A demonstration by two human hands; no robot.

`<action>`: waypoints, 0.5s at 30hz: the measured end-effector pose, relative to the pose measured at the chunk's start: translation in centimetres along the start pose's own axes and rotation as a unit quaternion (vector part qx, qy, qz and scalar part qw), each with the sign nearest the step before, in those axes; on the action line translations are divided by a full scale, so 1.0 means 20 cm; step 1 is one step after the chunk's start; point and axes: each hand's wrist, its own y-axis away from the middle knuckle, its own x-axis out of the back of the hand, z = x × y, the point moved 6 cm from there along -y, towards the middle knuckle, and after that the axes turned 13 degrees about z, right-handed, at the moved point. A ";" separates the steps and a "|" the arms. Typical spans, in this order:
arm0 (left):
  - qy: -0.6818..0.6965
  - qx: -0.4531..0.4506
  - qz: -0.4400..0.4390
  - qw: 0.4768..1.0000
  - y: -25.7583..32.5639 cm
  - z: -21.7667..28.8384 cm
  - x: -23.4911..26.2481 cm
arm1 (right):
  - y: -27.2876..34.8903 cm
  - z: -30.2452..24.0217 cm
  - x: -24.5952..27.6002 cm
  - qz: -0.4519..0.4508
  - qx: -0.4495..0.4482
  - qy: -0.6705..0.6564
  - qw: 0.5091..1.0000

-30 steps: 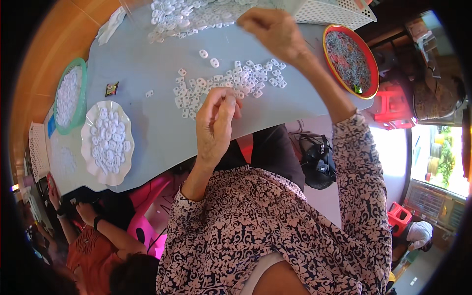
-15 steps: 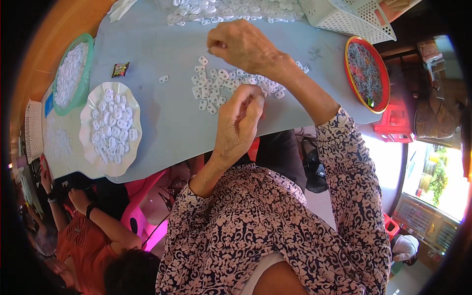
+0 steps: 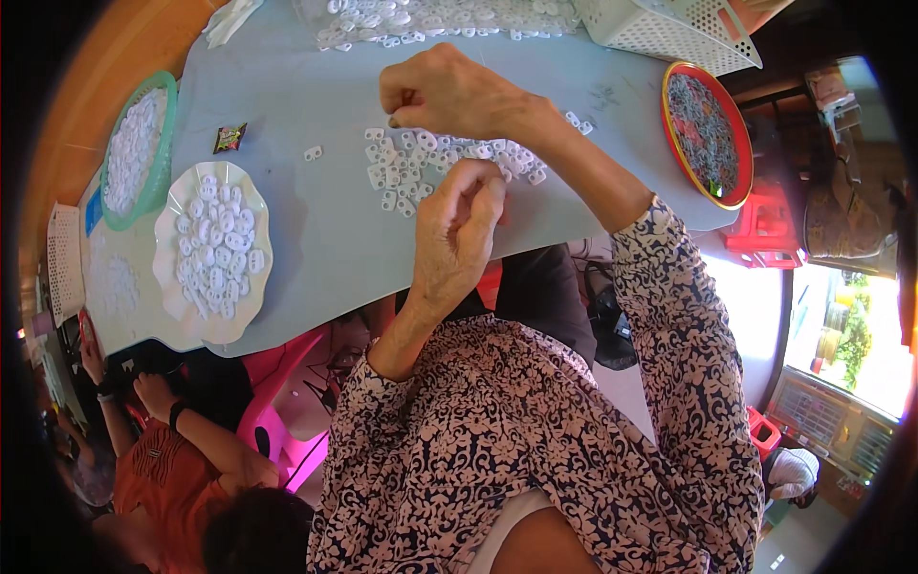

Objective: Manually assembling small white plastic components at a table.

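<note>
A loose pile of small white plastic pieces with holes (image 3: pixel 402 167) lies on the grey-blue table (image 3: pixel 316 220) in front of me. At the pile's near edge my left hand (image 3: pixel 457 218) is closed, thumb against the curled fingers; what it holds, if anything, is hidden. My right hand (image 3: pixel 449 91) reaches across the far side of the pile, its fingers curled and pinched. Nothing I can name shows between them. One single white piece (image 3: pixel 313 153) lies apart, left of the pile.
To the left stand a scalloped plate (image 3: pixel 175 306) and a green basket (image 3: pixel 168 134), both holding white pieces. A small dark wrapped packet (image 3: pixel 229 138) lies between. A clear bag of pieces (image 3: pixel 430 17), a white perforated basket (image 3: pixel 660 33) and a red round tray (image 3: pixel 743 163) line the far and right sides.
My right hand has moved slightly left and nearer the pile, fingers still curled. My left hand stays closed in nearly the same place. The whole view has shifted a little.
</note>
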 end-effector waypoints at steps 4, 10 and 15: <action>0.045 -0.047 0.043 0.997 0.00 0.04 0.04 | 0.12 0.00 0.16 0.056 -0.057 -0.072 0.994; -0.025 -0.118 0.117 0.986 -0.08 0.10 0.11 | 0.35 0.04 0.26 0.025 -0.127 -0.202 0.971; -0.054 -0.026 0.035 0.998 -0.11 0.01 0.07 | 0.41 0.03 0.25 -0.007 -0.145 -0.218 0.965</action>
